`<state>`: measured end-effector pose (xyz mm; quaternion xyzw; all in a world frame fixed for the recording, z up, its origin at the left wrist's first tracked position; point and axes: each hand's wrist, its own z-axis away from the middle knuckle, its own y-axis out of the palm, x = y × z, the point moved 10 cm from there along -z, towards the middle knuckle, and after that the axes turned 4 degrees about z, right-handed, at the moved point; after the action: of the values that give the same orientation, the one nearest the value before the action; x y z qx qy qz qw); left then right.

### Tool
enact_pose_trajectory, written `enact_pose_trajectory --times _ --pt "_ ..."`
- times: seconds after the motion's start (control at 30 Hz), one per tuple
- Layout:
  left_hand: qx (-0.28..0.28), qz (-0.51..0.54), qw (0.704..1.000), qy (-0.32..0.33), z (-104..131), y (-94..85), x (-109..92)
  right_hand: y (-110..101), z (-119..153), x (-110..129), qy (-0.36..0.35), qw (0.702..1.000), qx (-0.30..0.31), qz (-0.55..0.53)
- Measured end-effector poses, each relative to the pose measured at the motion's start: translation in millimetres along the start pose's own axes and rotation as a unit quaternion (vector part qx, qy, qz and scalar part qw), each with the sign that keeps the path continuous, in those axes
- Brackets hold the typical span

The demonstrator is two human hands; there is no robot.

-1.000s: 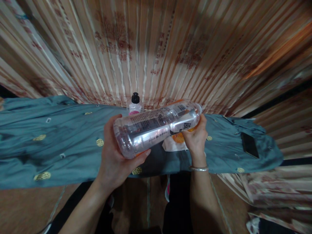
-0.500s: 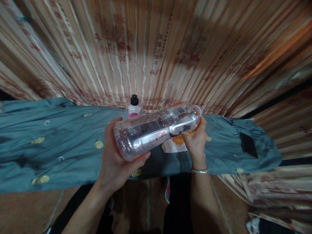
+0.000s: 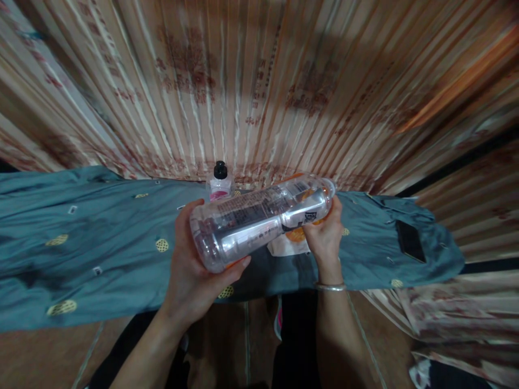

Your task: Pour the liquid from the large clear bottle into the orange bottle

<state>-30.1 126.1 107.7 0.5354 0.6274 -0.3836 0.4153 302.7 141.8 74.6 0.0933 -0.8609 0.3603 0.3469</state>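
A large clear plastic bottle [image 3: 259, 221] with a printed label lies tilted between my hands, its base at the left and its narrow end at the upper right. My left hand [image 3: 198, 270] grips the base end, thumb along the lower side. My right hand [image 3: 326, 232], with a silver bracelet at the wrist, holds the narrow end from below. Beneath the bottle, partly hidden by it, a white packet [image 3: 284, 246] with orange print rests on the cloth. Behind the bottle stands a smaller clear bottle [image 3: 220, 186] with a black cap and pink label.
A teal cloth with yellow patterns [image 3: 117, 232] covers the long surface. Toward its right end lies a black phone [image 3: 410, 241]. A pleated, patterned curtain [image 3: 243, 81] hangs right behind the surface. Legs in black and a tiled floor [image 3: 227, 346] show below.
The view has shifted slightly, so the cloth, phone and small bottle appear a little further left. Both hands keep their hold on the large bottle, which has barely moved.
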Motion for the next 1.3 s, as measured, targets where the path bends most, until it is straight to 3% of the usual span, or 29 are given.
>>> enact_pose_trajectory --times 1.3 --pt "0.017 0.031 0.999 -0.012 -1.5 6.8 -7.5 -0.7 0.0 -2.7 0.004 1.0 -0.004 -0.006"
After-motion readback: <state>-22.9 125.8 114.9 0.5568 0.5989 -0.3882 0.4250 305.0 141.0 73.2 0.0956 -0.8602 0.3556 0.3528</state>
